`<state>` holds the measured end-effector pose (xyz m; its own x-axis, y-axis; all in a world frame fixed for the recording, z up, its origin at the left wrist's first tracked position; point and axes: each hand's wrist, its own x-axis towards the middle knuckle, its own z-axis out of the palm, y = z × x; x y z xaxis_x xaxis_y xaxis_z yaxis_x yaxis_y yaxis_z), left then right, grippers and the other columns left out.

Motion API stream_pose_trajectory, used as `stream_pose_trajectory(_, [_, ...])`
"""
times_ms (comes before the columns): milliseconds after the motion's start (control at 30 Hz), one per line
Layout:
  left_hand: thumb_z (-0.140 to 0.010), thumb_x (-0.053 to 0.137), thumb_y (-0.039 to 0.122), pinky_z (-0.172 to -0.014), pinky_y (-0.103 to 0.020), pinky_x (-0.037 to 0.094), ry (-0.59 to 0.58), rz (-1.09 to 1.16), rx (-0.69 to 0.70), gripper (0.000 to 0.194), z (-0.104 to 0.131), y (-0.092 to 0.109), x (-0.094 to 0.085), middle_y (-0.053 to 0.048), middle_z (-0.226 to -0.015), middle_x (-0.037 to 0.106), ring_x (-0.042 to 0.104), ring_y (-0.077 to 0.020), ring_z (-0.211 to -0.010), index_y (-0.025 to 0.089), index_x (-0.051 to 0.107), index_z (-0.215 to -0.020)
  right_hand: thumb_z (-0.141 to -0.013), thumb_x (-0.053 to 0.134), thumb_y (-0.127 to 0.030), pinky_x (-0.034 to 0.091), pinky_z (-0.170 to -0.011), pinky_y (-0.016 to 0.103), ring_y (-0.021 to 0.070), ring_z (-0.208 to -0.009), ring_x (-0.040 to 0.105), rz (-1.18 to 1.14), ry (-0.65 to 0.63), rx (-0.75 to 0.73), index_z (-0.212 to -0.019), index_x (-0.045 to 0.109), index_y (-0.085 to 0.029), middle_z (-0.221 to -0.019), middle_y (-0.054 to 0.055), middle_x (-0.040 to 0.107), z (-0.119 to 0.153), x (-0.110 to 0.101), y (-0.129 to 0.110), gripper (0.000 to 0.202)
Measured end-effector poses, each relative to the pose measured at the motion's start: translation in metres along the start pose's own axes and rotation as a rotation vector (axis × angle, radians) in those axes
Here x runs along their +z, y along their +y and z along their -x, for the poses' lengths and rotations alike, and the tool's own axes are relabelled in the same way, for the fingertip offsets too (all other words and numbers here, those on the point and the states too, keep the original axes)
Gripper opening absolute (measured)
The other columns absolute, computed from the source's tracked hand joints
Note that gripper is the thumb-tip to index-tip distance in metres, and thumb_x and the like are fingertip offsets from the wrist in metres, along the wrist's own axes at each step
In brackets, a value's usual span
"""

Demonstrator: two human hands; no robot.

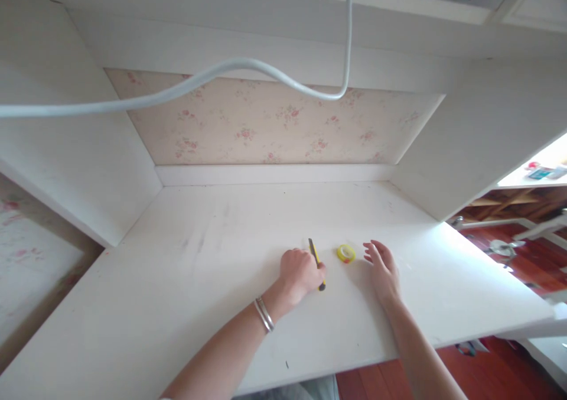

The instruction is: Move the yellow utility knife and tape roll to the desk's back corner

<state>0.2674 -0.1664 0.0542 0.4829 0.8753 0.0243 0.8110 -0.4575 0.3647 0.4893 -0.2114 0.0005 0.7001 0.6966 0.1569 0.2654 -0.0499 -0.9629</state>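
My left hand (301, 273), with a silver bangle on its wrist, is closed around a yellow and black utility knife (313, 250). The knife's dark end points away from me, and its other end shows below my thumb. Just right of the knife, a small roll of yellow tape (346, 253) lies flat on the white desk (212, 305). My right hand (381, 270) is to the right of the roll, a short gap from it, with its fingers apart and nothing in them.
A white cable (248, 64) hangs across the upper view in front of floral wallpaper (266, 122). White side panels (478, 122) stand at both ends of the desk. Its front edge drops to a red wooden floor (376, 382). A cabinet (283, 10) is overhead.
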Motion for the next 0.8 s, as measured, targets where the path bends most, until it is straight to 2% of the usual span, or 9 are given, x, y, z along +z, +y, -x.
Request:
stream_pose_trajectory(67, [-0.084,0.047,0.041,-0.077,-0.035,0.047,-0.023,0.011,0.032,0.039,-0.011,0.020,0.008,-0.016,-0.086,0.070,0.065,-0.0260,-0.087,0.012,0.072,-0.086,-0.078,0.055,-0.055,0.048,-0.078,0.033,0.0201,-0.088,0.060,-0.016,-0.015,0.013,-0.109,0.058,-0.022,-0.105,0.005,0.064,-0.001,0.000,0.000,0.046])
stream_pose_trajectory(167, [-0.085,0.047,0.037,-0.078,-0.036,0.047,-0.055,0.034,0.072,0.037,-0.023,0.039,0.017,-0.018,-0.087,0.070,0.065,-0.0274,-0.089,0.009,0.072,-0.087,-0.079,0.053,-0.056,0.049,-0.077,0.032,0.0199,-0.089,0.060,-0.015,-0.034,-0.005,-0.108,0.057,-0.022,-0.104,0.005,0.064,-0.002,0.001,-0.002,0.045])
stream_pose_trajectory(300, [-0.089,0.041,0.044,-0.080,-0.037,0.045,-0.043,0.061,0.076,0.047,-0.027,0.045,0.023,-0.019,-0.090,0.069,0.064,-0.0283,-0.091,0.008,0.071,-0.088,-0.081,0.051,-0.057,0.050,-0.075,0.031,0.0195,-0.087,0.060,0.001,-0.041,-0.024,-0.107,0.057,-0.021,-0.102,0.006,0.064,-0.001,0.002,-0.006,0.045])
stream_pose_trajectory(400, [-0.091,0.031,0.054,-0.079,-0.036,0.045,-0.035,0.062,0.044,0.059,-0.020,0.039,0.019,-0.019,-0.089,0.069,0.064,-0.0265,-0.088,0.010,0.071,-0.087,-0.082,0.049,-0.057,0.050,-0.074,0.031,0.0189,-0.084,0.059,-0.007,-0.023,-0.020,-0.106,0.058,-0.021,-0.101,0.006,0.065,0.000,0.001,-0.008,0.045])
stream_pose_trajectory(500, [-0.093,0.022,0.054,-0.074,-0.034,0.044,-0.010,0.085,0.025,0.065,-0.005,0.015,0.004,-0.017,-0.085,0.069,0.065,-0.0242,-0.081,0.013,0.072,-0.081,-0.083,0.048,-0.058,0.049,-0.072,0.032,0.0184,-0.080,0.059,-0.012,0.039,-0.025,-0.104,0.060,-0.019,-0.097,0.007,0.066,0.004,-0.003,-0.010,0.046])
stream_pose_trajectory(600, [-0.094,0.021,0.052,-0.068,-0.030,0.041,0.067,0.140,0.029,0.063,0.015,-0.028,-0.017,-0.011,-0.077,0.068,0.062,-0.0207,-0.073,0.017,0.069,-0.071,-0.083,0.048,-0.057,0.047,-0.072,0.032,0.0182,-0.075,0.058,0.054,0.121,-0.056,-0.099,0.062,-0.018,-0.088,0.007,0.066,0.017,-0.004,-0.015,0.045])
stream_pose_trajectory(667, [-0.094,0.024,0.053,-0.062,-0.027,0.036,0.078,0.207,-0.006,0.062,0.028,-0.061,-0.028,-0.006,-0.065,0.064,0.058,-0.0172,-0.063,0.018,0.063,-0.060,-0.083,0.049,-0.057,0.046,-0.072,0.031,0.0184,-0.074,0.057,0.119,0.125,-0.096,-0.096,0.063,-0.018,-0.083,0.006,0.065,0.033,0.005,-0.022,0.043])
stream_pose_trajectory(733, [-0.093,0.025,0.054,-0.055,-0.026,0.031,0.060,0.325,-0.075,0.062,0.039,-0.089,-0.035,-0.001,-0.052,0.054,0.050,-0.0143,-0.053,0.018,0.054,-0.052,-0.083,0.050,-0.056,0.045,-0.068,0.029,0.0181,-0.072,0.057,0.149,0.024,-0.159,-0.092,0.064,-0.019,-0.078,0.005,0.065,0.054,0.026,-0.035,0.040])
stream_pose_trajectory(800, [-0.092,0.026,0.056,-0.052,-0.025,0.028,0.079,0.447,-0.156,0.060,0.048,-0.110,-0.037,0.002,-0.047,0.047,0.044,-0.0128,-0.050,0.018,0.048,-0.051,-0.084,0.050,-0.053,0.044,-0.062,0.026,0.0165,-0.067,0.056,0.111,-0.183,-0.222,-0.089,0.064,-0.020,-0.072,0.003,0.063,0.077,0.059,-0.055,0.037])
